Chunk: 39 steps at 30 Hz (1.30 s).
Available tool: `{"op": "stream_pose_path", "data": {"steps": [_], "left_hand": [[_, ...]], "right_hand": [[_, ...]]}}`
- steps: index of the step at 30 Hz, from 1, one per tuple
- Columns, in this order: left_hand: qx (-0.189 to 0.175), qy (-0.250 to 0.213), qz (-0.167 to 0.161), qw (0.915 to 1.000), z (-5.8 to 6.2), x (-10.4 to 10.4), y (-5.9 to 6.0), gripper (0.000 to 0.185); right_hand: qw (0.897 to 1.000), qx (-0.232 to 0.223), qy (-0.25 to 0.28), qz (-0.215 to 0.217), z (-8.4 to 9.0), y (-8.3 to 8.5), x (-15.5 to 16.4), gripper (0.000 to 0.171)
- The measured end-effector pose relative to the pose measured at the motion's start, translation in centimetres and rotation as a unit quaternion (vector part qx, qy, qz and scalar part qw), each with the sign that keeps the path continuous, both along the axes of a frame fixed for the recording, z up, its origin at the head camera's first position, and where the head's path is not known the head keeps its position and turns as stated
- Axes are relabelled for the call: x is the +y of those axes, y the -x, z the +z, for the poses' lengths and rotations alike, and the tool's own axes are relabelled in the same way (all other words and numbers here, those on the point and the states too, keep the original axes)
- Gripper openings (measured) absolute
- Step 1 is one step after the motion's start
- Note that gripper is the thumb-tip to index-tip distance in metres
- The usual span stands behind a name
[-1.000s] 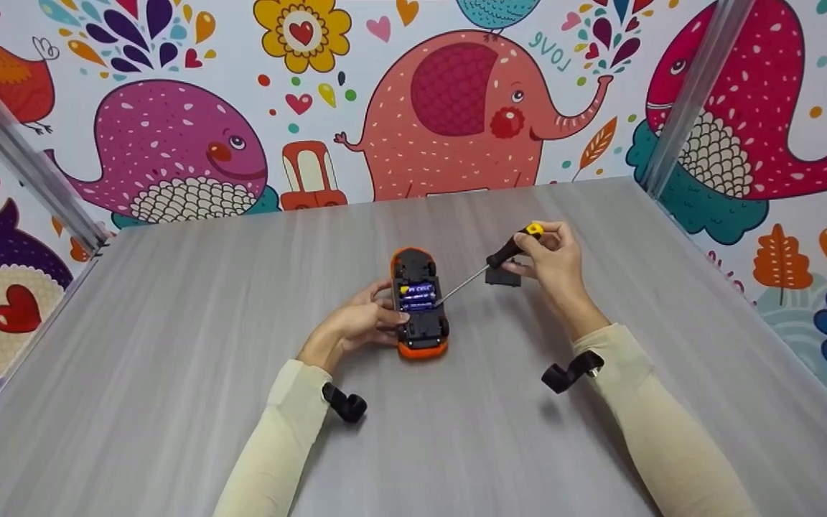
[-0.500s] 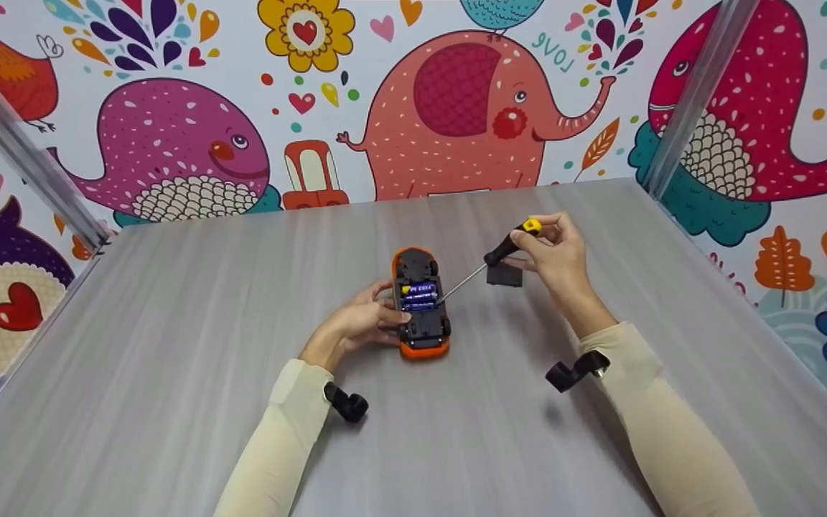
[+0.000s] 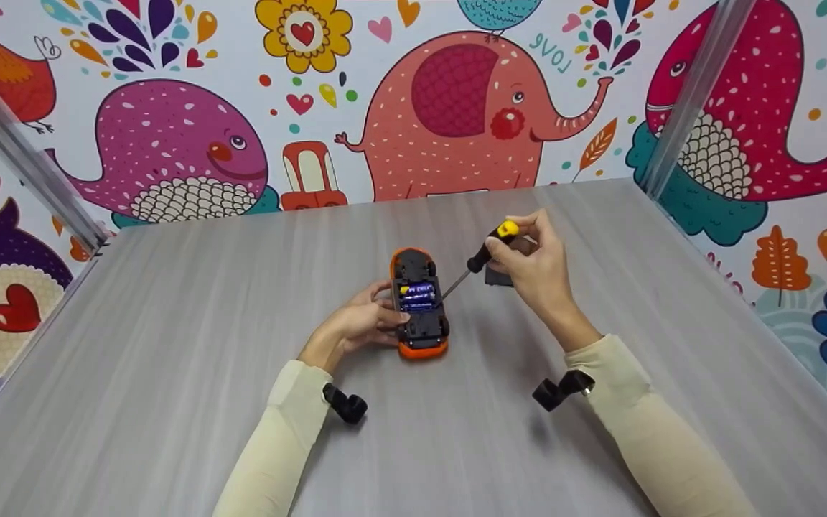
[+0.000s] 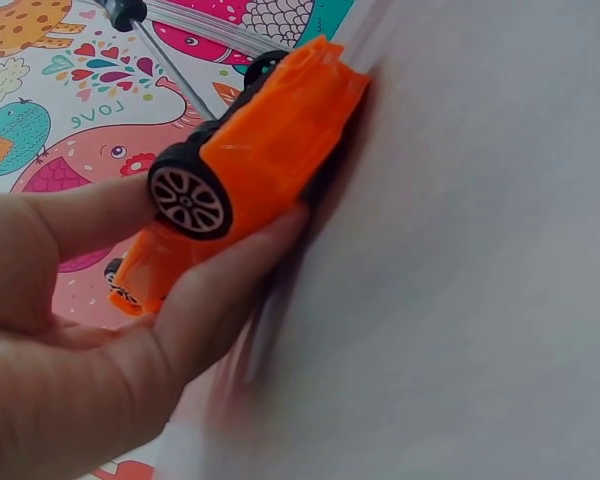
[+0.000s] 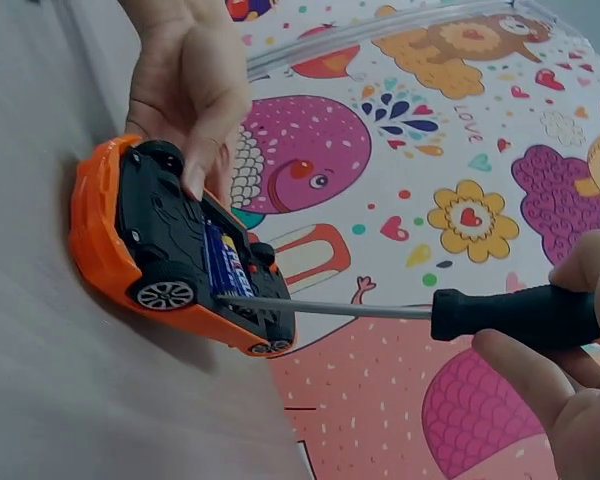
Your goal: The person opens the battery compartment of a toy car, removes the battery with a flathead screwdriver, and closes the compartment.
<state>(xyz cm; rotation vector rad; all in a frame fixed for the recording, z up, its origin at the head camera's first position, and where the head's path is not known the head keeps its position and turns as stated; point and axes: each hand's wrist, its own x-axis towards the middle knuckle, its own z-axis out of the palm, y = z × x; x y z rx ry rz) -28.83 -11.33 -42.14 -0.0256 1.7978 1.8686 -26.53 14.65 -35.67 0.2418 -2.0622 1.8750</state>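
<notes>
An orange toy car (image 3: 424, 352) lies upside down on the table, its black underside facing up. Blue batteries (image 3: 417, 296) sit side by side in its uncovered compartment. My left hand (image 3: 356, 323) grips the car from the left, thumb on the underside; in the left wrist view its fingers hold the orange body near a wheel (image 4: 190, 198). My right hand (image 3: 539, 266) holds a screwdriver (image 3: 489, 248) with a black and yellow handle. In the right wrist view the screwdriver's shaft (image 5: 360, 309) reaches the compartment's edge beside the batteries; its very tip is hard to make out.
A small dark flat piece (image 3: 498, 277) lies on the table, partly behind my right hand. The grey table (image 3: 191, 323) runs back to a printed wall (image 3: 449, 108) with cartoon animals. Metal posts (image 3: 697, 100) rise at its far corners.
My right hand has shifted left and tilted the screwdriver more steeply, now partly covering the dark flat piece. The car and my left hand stay in place.
</notes>
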Motion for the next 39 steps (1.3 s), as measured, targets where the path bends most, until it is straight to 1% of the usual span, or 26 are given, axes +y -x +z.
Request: {"op": "stream_pose_path", "data": {"steps": [3,6,9,14,17,22,30,35,39], "left_hand": [[0.000,0.001,0.002,1.0000,0.0,0.0,0.0,0.082],[0.004,0.000,0.002,1.0000,-0.1,-0.1,-0.1,0.081],[0.004,-0.005,0.002,1.0000,-0.2,-0.1,0.0,0.080],[0.002,-0.005,0.007,1.0000,-0.3,-0.2,0.0,0.081],[0.005,-0.005,0.006,1.0000,-0.3,-0.2,0.1,0.081],[0.007,0.003,0.004,1.0000,-0.2,-0.1,0.2,0.082],[0.009,0.006,-0.010,0.9999,-0.2,-0.1,0.3,0.083],[0.007,0.000,-0.009,0.9999,-0.3,-0.2,0.3,0.083],[0.004,-0.008,-0.005,0.9999,-0.3,-0.2,0.3,0.082]], "right_hand": [[1.000,0.009,-0.006,-0.001,0.0,-0.3,-0.5,0.035],[1.000,0.001,-0.002,-0.004,-0.1,-0.2,-0.4,0.035],[0.999,-0.032,0.022,-0.018,-0.5,0.4,0.2,0.034],[0.993,-0.091,0.077,-0.028,-1.7,2.0,1.7,0.027],[0.988,-0.112,0.106,-0.025,-2.3,2.7,2.5,0.023],[0.980,-0.143,0.135,-0.019,-3.2,3.2,3.3,0.020],[0.975,-0.159,0.154,-0.008,-3.7,3.7,4.0,0.018],[0.974,-0.170,0.153,-0.003,-3.8,3.8,4.3,0.017],[0.974,-0.168,0.155,0.002,-3.5,3.9,4.5,0.016]]}}
